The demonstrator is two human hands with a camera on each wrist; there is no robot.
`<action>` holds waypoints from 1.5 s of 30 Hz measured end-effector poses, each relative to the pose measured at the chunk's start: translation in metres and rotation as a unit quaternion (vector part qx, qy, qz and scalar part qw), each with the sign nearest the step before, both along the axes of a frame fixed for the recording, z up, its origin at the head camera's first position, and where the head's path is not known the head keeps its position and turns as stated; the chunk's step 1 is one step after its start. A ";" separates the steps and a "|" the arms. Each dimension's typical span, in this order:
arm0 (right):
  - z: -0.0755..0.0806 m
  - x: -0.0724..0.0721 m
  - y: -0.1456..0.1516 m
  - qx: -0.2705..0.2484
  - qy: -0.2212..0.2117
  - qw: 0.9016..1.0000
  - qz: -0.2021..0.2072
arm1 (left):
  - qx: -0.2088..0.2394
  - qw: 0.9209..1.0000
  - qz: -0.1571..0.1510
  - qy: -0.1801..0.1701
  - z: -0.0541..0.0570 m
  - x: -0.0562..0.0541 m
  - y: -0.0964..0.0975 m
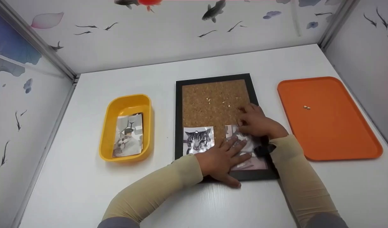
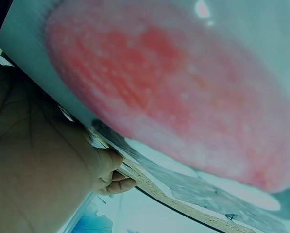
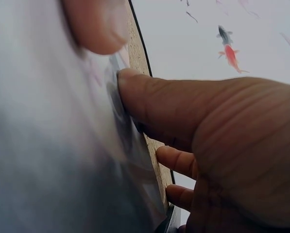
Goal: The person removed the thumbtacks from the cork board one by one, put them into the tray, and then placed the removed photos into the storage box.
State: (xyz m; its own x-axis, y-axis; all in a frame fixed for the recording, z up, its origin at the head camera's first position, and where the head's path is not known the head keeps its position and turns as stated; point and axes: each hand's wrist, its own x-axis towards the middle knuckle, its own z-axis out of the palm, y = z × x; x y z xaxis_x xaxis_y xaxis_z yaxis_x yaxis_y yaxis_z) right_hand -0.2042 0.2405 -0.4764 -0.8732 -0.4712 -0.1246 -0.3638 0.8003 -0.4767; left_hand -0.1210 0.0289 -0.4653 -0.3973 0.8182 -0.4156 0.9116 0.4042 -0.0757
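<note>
On the black-framed corkboard (image 1: 213,117), my left hand (image 1: 224,160) lies spread, its fingers across a photo (image 1: 251,164) at the lower right. My right hand (image 1: 257,123) is bent over that photo's top edge. In the right wrist view its thumb (image 3: 149,94) touches the photo's edge, while two other fingers (image 3: 176,162) reach the cork. Whether a pin sits between its thumb and forefinger I cannot tell. Left of my hands, a cat photo (image 1: 198,141) has a pin (image 1: 196,131) near its top. Several small gold pins (image 1: 208,100) dot the upper cork.
A yellow bin (image 1: 103,139) with a stack of photos (image 1: 129,136) stands on the left. On the right, an orange tray (image 1: 333,126) holds a couple of gold pins (image 1: 306,107). White printed panels (image 1: 168,41) enclose the table's back and sides.
</note>
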 end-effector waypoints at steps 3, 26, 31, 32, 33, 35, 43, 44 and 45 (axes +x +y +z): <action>0.001 0.000 -0.001 0.006 -0.004 1.000 0.000 | 0.002 1.000 0.002 -0.004 0.000 0.000 -0.001; 0.005 0.001 0.000 -0.003 -0.004 1.000 0.019 | -0.007 1.000 0.000 0.004 0.002 0.001 -0.001; 0.008 0.002 -0.001 -0.001 -0.010 1.000 0.012 | -0.005 1.000 0.003 0.001 0.002 0.001 -0.001; 0.008 0.002 -0.001 0.001 -0.014 1.000 0.009 | -0.003 1.000 0.004 0.000 0.001 0.001 -0.001; 0.009 0.002 -0.001 0.002 -0.017 1.000 0.006 | -0.002 1.000 0.004 -0.002 0.001 0.001 -0.001; 0.010 0.003 -0.002 0.002 -0.019 1.000 0.003 | 0.001 1.000 0.005 -0.004 0.001 0.001 -0.001; 0.009 0.002 0.000 -0.003 0.010 1.000 0.027 | 0.009 1.000 0.003 0.000 -0.001 0.000 -0.001; 0.009 0.002 0.000 -0.003 0.012 1.000 0.027 | 0.009 1.000 0.003 0.001 -0.001 0.000 -0.001; 0.009 0.001 0.000 -0.002 0.013 1.000 0.026 | 0.009 1.000 0.003 0.001 -0.001 0.000 0.000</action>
State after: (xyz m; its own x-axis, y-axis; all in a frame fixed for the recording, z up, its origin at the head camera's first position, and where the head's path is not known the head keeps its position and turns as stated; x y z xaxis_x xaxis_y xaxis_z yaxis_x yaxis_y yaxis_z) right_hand -0.2032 0.2408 -0.4673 -0.8502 -0.5168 -0.1004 -0.4174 0.7780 -0.4697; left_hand -0.1207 0.0285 -0.4660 -0.4024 0.8230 -0.4009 0.9092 0.4105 -0.0699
